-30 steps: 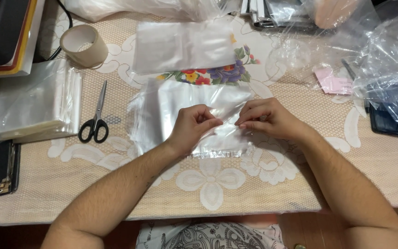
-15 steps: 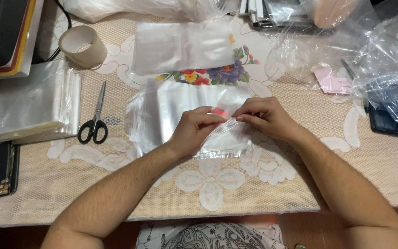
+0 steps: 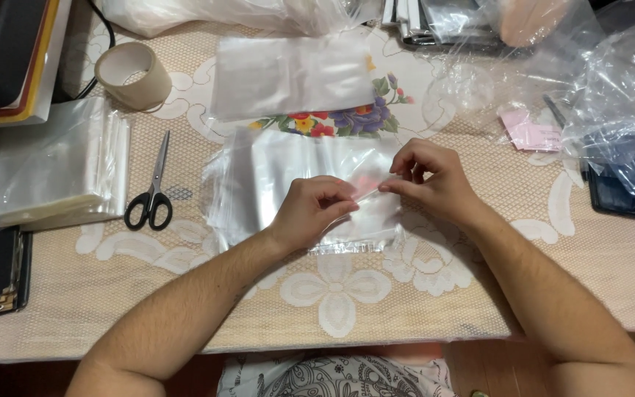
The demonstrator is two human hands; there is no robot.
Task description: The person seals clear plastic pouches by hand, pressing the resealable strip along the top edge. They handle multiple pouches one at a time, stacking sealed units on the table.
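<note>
A clear plastic bag lies flat on the lace tablecloth in the middle of the table. My left hand rests on its right half, fingers pinched on the plastic. My right hand pinches the same bag at its right edge, and the fingertips of both hands almost meet. A small pinkish patch shows through the plastic between them. Another clear bag lies flat just beyond, apart from both hands.
Black-handled scissors lie left of the bag. A tape roll stands at the back left, above a stack of clear bags. Crumpled plastic, a pink slip and a dark phone sit at the right.
Both hands have shifted slightly toward me and to the right along the bag's edge, fingers still pinched on the plastic. Everything else on the table is where it was.
</note>
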